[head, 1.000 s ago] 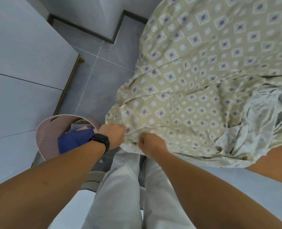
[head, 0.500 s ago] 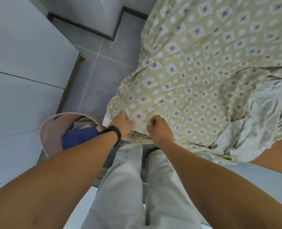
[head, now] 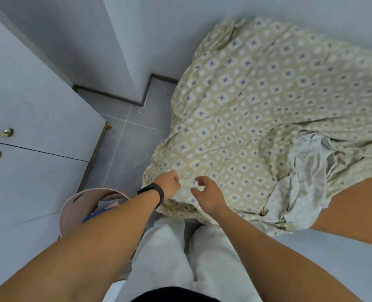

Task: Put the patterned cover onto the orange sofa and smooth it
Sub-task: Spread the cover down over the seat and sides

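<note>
- The beige cotton cover printed with white-edged purple diamonds and small white circles (head: 256, 101) lies draped over the orange sofa (head: 354, 208), spread from the sofa's near left corner up toward the far right edge of the view.
- Only a bare orange patch of the sofa shows, at the right edge, below the cover's hem.
- Just left of that patch the cover is bunched and turned over, so its paler grey underside (head: 304, 177) faces up in crumpled folds.
- At the near left corner the cover hangs over the sofa's edge in loose wrinkles.
- The left hand (head: 169, 185), with a black band on the wrist (head: 153, 191), pinches the cover at that corner, fingers curled into the cloth.
- The right hand (head: 209, 196) is just beside it, fingers spread apart and bent, fingertips hovering over or lightly touching the cloth; it clamps nothing that I can see.
- The person's legs in pale grey trousers (head: 174, 256) stand against the sofa's near edge.
- A round pale pink plastic basket (head: 71, 208) stands on the grey tiled floor (head: 124, 144) to the left, partly hidden by the left forearm; something blue lies in it.
- Further left are white cabinet doors (head: 34, 118) with two brass knobs (head: 6, 132).
</note>
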Available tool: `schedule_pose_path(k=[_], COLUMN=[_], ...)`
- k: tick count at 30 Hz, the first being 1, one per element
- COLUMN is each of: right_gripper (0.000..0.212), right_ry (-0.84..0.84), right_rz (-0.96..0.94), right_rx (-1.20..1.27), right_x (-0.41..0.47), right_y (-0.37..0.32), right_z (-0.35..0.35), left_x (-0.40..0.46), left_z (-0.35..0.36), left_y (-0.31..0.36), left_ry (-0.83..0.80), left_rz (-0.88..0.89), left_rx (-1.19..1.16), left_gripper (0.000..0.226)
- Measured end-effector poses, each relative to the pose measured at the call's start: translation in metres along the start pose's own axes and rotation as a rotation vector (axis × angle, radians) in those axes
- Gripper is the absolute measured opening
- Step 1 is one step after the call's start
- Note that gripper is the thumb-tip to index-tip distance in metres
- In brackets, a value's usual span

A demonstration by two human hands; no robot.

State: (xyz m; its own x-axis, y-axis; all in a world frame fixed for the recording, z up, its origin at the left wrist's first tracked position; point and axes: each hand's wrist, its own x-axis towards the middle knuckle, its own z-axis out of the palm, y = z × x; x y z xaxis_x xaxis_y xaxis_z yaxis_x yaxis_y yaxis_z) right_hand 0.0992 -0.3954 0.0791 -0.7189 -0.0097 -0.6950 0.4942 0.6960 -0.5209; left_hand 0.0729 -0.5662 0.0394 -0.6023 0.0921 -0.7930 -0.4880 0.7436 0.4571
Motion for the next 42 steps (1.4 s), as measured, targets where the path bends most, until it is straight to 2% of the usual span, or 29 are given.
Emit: schedule_pose_path(k=[6,11,16,22,28,32,42], right_gripper=[0.04,0.039,0.034,0.029,0.027,0.028,0.039], right_ry=[0.147,0.224,0.234,0.166,0.13,0.12,0.301], right_rz=[-0.146,-0.238,-0.333,-0.411,-0.432,-0.438,-0.292], right_rx=[0.119,0.181,0.205,0.154,0.129,0.07,-0.206], right_x=[-0.037,-0.045,-0.046,-0.033,-0.017,0.005,0.131], right_y=[-0.045,-0.07,-0.084,-0.092,-0.107,-0.122,-0.183], right_z=[-0.056,-0.096,-0.127,-0.164,-0.189,-0.204,-0.267], left_x=[-0.049,-0.073,-0.083,-0.088,-0.085,-0.07,0.024], left_z=[-0.037,-0.065,-0.083,-0.089,-0.093,-0.11,-0.219], left_y=[0.076,0.114,0.138,0.174,0.207,0.213,0.247], left_ry=[-0.006,0.072,0.163,0.239,0.268,0.232,0.251], left_rz=[0.17,0.222,0.223,0.236,0.308,0.295,0.262], left_rx=[0.054,0.12,0.098,0.106,0.078,0.122,0.08], left_gripper=[0.022,0.024,0.022,0.025,0.013,0.021,0.018])
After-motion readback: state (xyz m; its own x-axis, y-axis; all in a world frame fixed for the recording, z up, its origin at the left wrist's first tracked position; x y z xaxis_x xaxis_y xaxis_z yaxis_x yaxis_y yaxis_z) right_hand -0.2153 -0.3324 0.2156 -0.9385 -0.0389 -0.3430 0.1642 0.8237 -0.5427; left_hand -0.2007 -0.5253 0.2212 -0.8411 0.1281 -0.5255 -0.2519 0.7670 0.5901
